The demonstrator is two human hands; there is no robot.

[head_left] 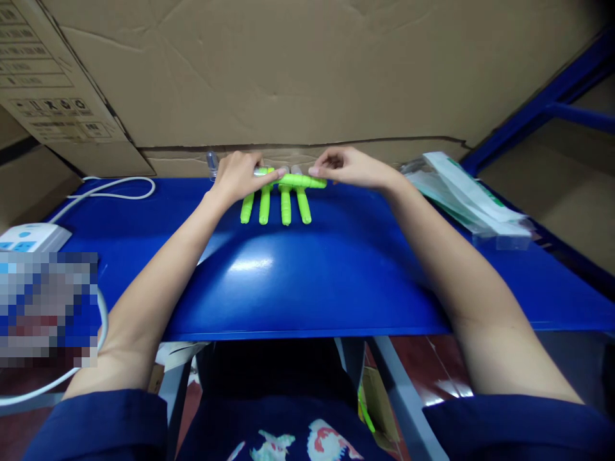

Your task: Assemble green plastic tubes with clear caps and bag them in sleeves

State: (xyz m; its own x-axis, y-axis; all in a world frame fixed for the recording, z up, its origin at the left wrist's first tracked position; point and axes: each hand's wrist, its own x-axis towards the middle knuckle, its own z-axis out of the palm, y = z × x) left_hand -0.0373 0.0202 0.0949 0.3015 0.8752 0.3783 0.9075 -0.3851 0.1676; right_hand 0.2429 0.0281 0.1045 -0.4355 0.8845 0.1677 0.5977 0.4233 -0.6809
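Observation:
Several bright green stick-shaped pieces (pixel 286 206) lie side by side on the blue table (pixel 307 275), pointing towards me. Another green piece (pixel 302 181) lies crosswise over their far ends. My left hand (pixel 237 176) has its fingers curled, pinching the left end of that crosswise piece. My right hand (pixel 343 166) pinches its right end with fingers pressed together. A small clear cap or vial (pixel 212 161) stands just behind my left hand.
A cardboard wall (pixel 298 70) rises right behind the table. Clear plastic bags with green print (pixel 464 192) lie at the right. A white power strip (pixel 29 237) and white cable (pixel 120 189) sit at the left, near a blurred patch.

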